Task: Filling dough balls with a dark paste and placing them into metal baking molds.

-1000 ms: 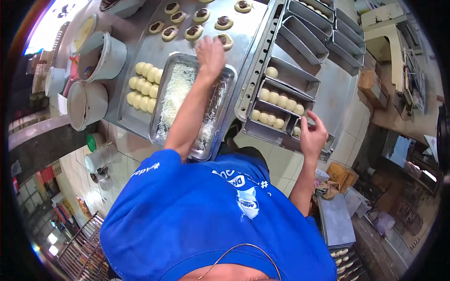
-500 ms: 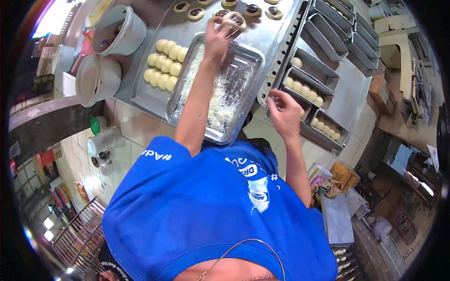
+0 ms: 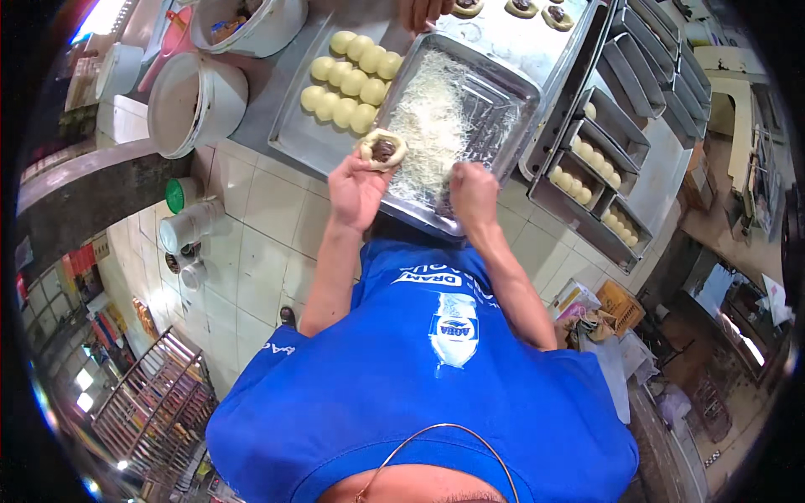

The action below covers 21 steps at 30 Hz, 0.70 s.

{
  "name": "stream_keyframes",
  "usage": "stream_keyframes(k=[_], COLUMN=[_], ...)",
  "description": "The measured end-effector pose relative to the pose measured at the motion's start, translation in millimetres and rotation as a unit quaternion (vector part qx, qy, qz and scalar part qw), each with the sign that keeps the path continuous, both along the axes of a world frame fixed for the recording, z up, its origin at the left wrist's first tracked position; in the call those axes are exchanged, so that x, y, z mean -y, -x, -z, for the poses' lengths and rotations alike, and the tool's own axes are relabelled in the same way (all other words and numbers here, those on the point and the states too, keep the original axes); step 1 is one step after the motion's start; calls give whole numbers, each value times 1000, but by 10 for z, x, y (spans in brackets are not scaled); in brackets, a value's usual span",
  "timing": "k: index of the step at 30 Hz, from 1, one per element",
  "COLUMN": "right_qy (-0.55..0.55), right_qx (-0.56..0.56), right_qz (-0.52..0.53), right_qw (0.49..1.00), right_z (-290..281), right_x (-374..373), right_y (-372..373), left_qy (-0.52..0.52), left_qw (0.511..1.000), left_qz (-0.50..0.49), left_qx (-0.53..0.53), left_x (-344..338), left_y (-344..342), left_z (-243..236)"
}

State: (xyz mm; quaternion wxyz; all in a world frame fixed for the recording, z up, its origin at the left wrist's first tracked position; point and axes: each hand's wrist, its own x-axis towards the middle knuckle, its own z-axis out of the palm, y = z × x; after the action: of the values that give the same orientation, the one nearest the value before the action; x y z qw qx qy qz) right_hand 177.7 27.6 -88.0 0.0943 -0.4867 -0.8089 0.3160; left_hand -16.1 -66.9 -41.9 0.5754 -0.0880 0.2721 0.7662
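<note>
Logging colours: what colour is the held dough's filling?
The filling is dark brown; the head view shows it best.

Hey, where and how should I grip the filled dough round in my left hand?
Grip the dough round by its pale rim from the near side, as your left hand does, probably lightly. The dark filling sits exposed in the middle, facing up, so fingers there might smear it.

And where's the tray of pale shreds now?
In the head view, the tray lies in the upper middle, right of the rows of dough balls, with the person's right hand over its near end.
</note>
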Motion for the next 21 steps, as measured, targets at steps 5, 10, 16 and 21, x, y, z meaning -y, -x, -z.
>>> stream_keyframes(k=[5,10,16,21], right_qy=[-59,-7,81,-142], right_qx=[-123,-124,-249,-219], right_qz=[74,102,191,109], right_qw=[988,987,946,959], right_z=[-41,-151,-575,-575], right_x=[-52,-27,27,109], right_y=[223,260,296,464], left_qy=[70,85,76,57], left_qw=[993,978,960,951], left_qz=[79,180,249,265], left_qx=[-54,-67,-107,-146], left_x=[-97,-175,-306,-453], left_y=[-4,43,4,-45], left_z=[-16,114,229,136])
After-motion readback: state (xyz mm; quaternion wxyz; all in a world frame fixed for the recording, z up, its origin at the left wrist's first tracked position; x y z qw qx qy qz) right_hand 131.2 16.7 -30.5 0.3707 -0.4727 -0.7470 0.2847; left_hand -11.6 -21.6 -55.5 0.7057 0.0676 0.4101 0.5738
